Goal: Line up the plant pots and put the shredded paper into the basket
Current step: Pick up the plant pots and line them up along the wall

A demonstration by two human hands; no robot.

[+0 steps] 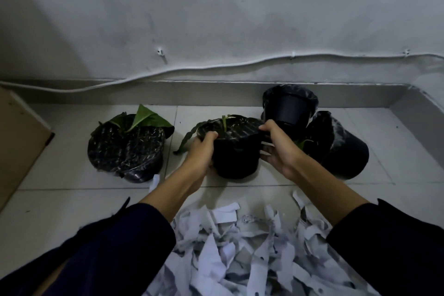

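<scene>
Dimly, left hand [200, 151] and right hand [278, 149] gripping middle pot [236, 151], right pot [341, 149] partly hidden.

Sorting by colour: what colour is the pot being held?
Black, seen in the head view: the pot gripped by both hands.

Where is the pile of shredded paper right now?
In the head view the shredded paper lies on the tiled floor at the bottom centre, between the person's two sleeves, nearer the camera than the held pot.
</scene>
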